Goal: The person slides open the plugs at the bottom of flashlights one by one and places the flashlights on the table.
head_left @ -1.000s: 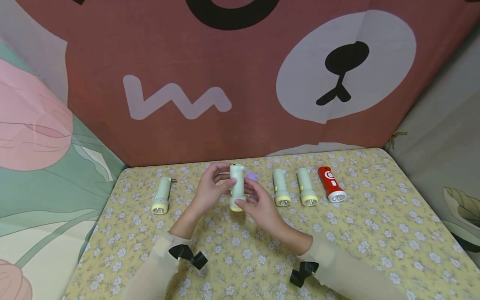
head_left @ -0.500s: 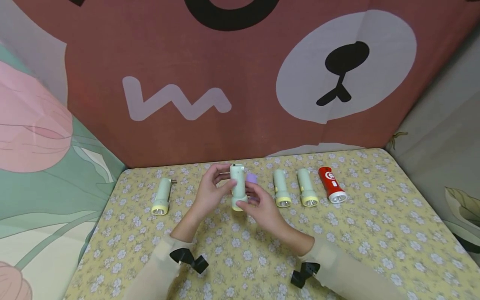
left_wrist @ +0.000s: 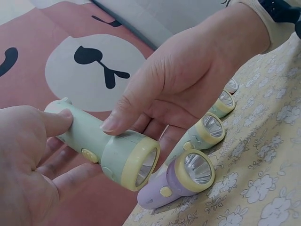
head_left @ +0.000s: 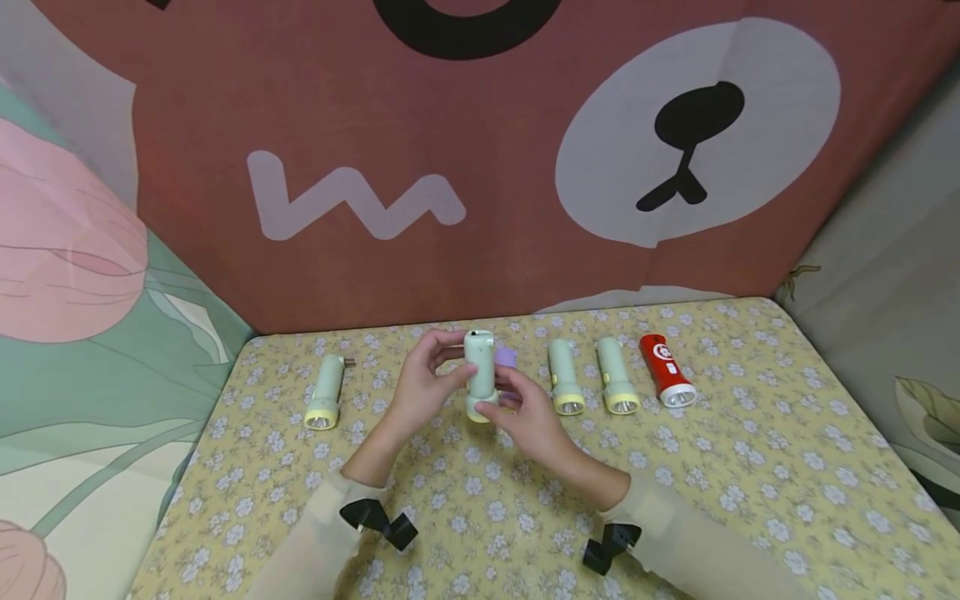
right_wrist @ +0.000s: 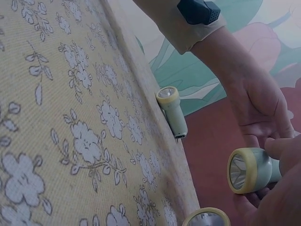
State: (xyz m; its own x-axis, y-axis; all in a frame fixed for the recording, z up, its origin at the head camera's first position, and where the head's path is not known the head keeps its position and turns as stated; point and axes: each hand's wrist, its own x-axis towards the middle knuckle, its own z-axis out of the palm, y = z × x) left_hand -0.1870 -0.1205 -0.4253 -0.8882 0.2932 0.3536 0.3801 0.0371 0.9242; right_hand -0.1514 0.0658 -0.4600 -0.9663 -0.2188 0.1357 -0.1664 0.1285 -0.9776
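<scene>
Both hands hold a mint-green flashlight (head_left: 481,375) with a yellow rim, raised over the table with its lens end toward the person. My left hand (head_left: 422,379) grips the tail half, thumb on the near side and fingers behind. At the head end my right hand (head_left: 528,417) pinches with its thumb in front and fingers behind. A yellow side button (left_wrist: 89,156) shows on the body in the left wrist view. Behind the held one lies a purple flashlight (left_wrist: 162,189), mostly covered by the right hand in the head view.
On the flowered tablecloth (head_left: 495,517), a mint flashlight (head_left: 326,392) with metal prongs sticking out at its tail lies left. Two more, a mint flashlight (head_left: 563,375) and its twin (head_left: 617,375), lie right, then a red flashlight (head_left: 666,371). A bear-print cloth (head_left: 510,250) hangs behind.
The held flashlight and both hands have shifted very slightly right, partly along with the whole view. Both grips look the same, and the flashlights on the table have stayed put.
</scene>
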